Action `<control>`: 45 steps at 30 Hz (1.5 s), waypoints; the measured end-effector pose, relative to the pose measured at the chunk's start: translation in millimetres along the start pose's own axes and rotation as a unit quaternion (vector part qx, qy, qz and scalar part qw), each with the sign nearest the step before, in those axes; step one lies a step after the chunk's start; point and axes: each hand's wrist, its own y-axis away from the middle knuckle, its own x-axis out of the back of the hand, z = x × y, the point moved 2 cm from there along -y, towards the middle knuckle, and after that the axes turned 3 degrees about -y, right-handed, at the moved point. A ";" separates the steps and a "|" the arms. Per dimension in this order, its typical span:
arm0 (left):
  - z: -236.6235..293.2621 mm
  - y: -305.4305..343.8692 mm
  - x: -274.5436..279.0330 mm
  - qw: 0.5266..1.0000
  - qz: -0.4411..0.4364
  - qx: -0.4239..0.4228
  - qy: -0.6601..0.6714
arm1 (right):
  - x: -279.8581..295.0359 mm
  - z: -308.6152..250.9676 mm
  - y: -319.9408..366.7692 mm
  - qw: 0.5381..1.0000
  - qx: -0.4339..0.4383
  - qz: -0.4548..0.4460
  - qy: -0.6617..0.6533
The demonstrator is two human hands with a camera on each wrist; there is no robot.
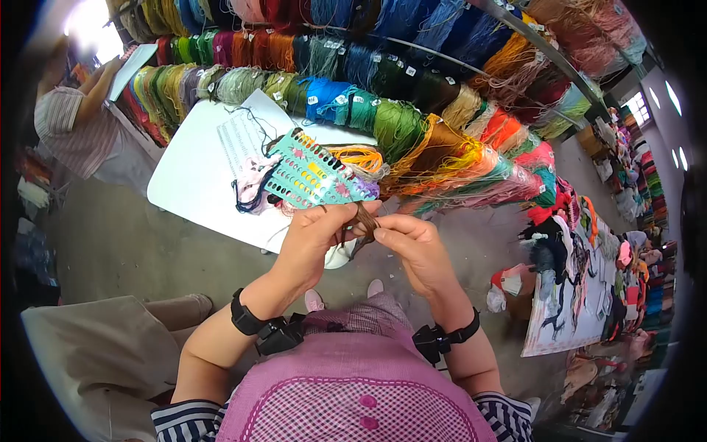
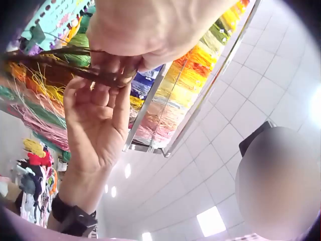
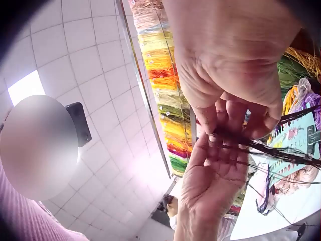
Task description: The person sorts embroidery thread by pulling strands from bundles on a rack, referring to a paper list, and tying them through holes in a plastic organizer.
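Note:
A hank of dark brown thread is held between both hands, in front of the chest. My left hand pinches it from the left, thumb on top. From the other side, the right hand grips the same strands between thumb and fingers. In the right wrist view the brown strands trail loosely away from the fingertips. Just beyond the hands lies a teal card with rows of holes carrying coloured thread samples. Pale pink and dark navy skeins hang at its left edge.
The card rests on a white board with a printed sheet. Racks of coloured thread hanks stand close ahead. Another person stands at the left. A table with skeins is at the right, a beige cloth-covered shape lower left.

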 end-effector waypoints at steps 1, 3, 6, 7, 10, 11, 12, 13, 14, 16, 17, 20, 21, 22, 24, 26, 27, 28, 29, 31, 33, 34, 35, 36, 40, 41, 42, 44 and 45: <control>0.8 1.4 -1.0 1.000 -0.003 -0.013 -0.005 | -1.2 -2.6 1.0 1.000 0.003 -0.001 0.000; 4.2 3.8 -3.7 0.999 -0.006 -0.032 -0.010 | -4.2 -7.6 0.8 1.000 0.019 -0.005 -0.006; 7.2 8.4 -9.1 0.994 0.009 -0.042 -0.098 | -3.2 -9.8 0.0 0.999 0.034 0.011 0.023; 5.8 8.3 -7.9 0.996 0.013 -0.052 -0.077 | -3.8 -11.5 -0.9 0.999 0.036 0.005 0.025; 9.0 7.5 -9.4 0.998 0.006 -0.059 -0.030 | -3.7 -16.8 -2.9 0.999 0.046 0.012 0.021; 10.0 6.9 -11.3 0.999 -0.007 -0.051 -0.002 | -3.0 -18.7 -2.8 0.999 0.043 0.008 0.018; 10.7 6.3 -13.5 0.999 -0.006 -0.052 -0.002 | -1.6 -20.0 -2.9 0.999 0.040 0.004 0.014; 10.8 5.8 -15.6 0.999 0.005 -0.043 0.004 | 0.1 -20.1 -3.6 0.999 0.039 0.003 0.014; 10.5 5.5 -16.5 0.999 0.017 -0.034 0.009 | 1.9 -19.8 -4.7 0.998 0.050 -0.002 0.022; 8.7 4.3 -15.4 0.999 0.018 -0.031 -0.007 | 4.7 -18.8 -6.6 0.998 0.059 -0.009 0.028; 8.1 3.9 -14.9 0.999 0.016 -0.029 -0.024 | 6.5 -18.9 -7.4 0.997 0.062 -0.011 0.041; 8.8 3.5 -15.1 0.999 0.006 -0.021 0.032 | 7.1 -21.4 -8.6 0.997 0.055 -0.017 0.049; 9.7 3.7 -15.6 0.999 0.007 -0.021 0.032 | 6.9 -22.0 -8.6 0.998 0.047 -0.020 0.043; 10.8 4.1 -16.3 0.999 0.008 -0.013 0.037 | 7.4 -21.9 -8.9 0.998 0.047 -0.021 0.042; 9.9 3.8 -14.9 0.999 0.008 -0.006 0.042 | 7.9 -21.0 -9.7 0.999 0.032 -0.036 0.017; 6.0 2.1 -9.5 0.999 0.023 -0.004 0.025 | 7.9 -20.4 -11.2 0.998 0.028 -0.045 0.015; 6.7 2.1 -9.7 0.999 0.023 -0.005 0.025 | 7.6 -20.4 -12.0 0.998 0.024 -0.053 0.011; 7.4 2.5 -10.3 1.000 0.020 -0.004 0.014 | 7.6 -20.5 -12.3 0.998 0.024 -0.054 0.012; 7.7 2.8 -10.7 1.000 0.018 -0.004 0.004 | 7.5 -20.5 -12.4 0.998 0.021 -0.059 0.021; 5.6 2.2 -11.6 0.999 0.023 -0.023 -0.027 | 6.3 -19.5 -13.5 0.997 0.017 -0.065 0.030; 2.4 0.8 -10.0 0.997 0.028 -0.041 -0.058 | 5.7 -18.5 -15.6 0.998 0.058 -0.015 0.016; -0.4 -0.6 -8.0 0.999 0.028 -0.032 -0.016 | 6.6 -18.5 -17.0 0.998 0.058 -0.015 0.017; -1.9 -1.6 -7.0 0.999 0.028 -0.023 0.026 | 7.6 -18.3 -19.0 0.998 0.048 -0.021 -0.019; 8.7 4.2 -18.1 0.999 0.009 -0.032 0.044 | 8.3 -18.4 -20.5 0.997 0.038 -0.026 -0.056; 2.3 2.6 -18.5 0.998 0.015 -0.056 0.010 | 1.3 -23.1 -19.6 1.000 0.017 -0.021 0.011; 2.5 3.7 -19.4 0.997 0.024 -0.063 -0.034 | 3.1 -18.6 -21.2 0.999 0.014 -0.022 0.020; 2.8 4.6 -19.4 0.994 0.034 -0.070 -0.079 | 3.6 -15.8 -22.1 0.999 0.011 -0.024 0.029; 1.7 4.1 -17.1 0.993 0.034 -0.081 -0.079 | 3.4 -16.7 -20.8 0.999 0.011 -0.014 0.028; 1.7 4.1 -15.9 0.992 0.032 -0.094 -0.081 | 3.5 -17.3 -19.9 1.000 0.013 -0.003 0.027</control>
